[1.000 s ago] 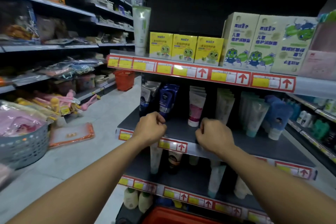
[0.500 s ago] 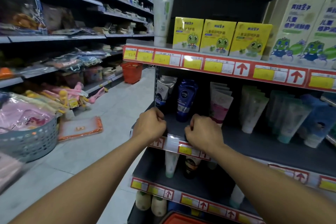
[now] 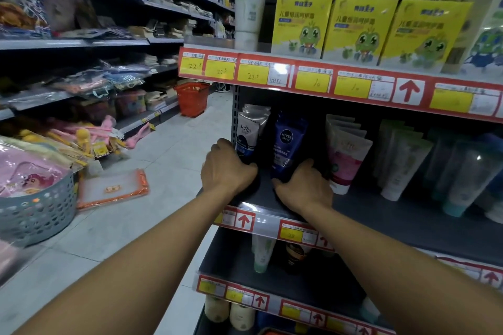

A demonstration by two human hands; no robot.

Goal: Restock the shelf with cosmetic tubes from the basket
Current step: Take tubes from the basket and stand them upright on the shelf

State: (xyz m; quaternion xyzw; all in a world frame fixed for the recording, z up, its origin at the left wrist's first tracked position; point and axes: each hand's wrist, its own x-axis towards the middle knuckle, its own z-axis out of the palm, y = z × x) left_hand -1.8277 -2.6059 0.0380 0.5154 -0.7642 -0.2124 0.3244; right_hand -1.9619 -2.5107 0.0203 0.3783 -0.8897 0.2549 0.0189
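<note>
A dim shop aisle with pale floor tiles runs back on the left, between racks of packaged goods and a dark grey metal shelf [image 3: 394,215] edged with red and yellow price labels. On that shelf stand upright cosmetic tubes: a white and blue Softto tube [image 3: 247,136] at the left end, a dark blue Nivea Men tube [image 3: 287,144] beside it, then a row of white and pink tubes [image 3: 344,155] and blurred pale green ones farther right. The left hand [image 3: 227,168] curls against the foot of the white and blue tube, hiding its cap; the right hand [image 3: 303,185] wraps the base of the dark blue tube. Whether either truly grips cannot be made out. Above, yellow frog-printed cartons [image 3: 362,27] and a tall white tube cut off at the top. An orange plastic basket [image 3: 192,98] sits far down the aisle; a grey perforated basket [image 3: 35,215] of pink packets is at left. Another red rim shows at the bottom edge, mostly cropped.
</note>
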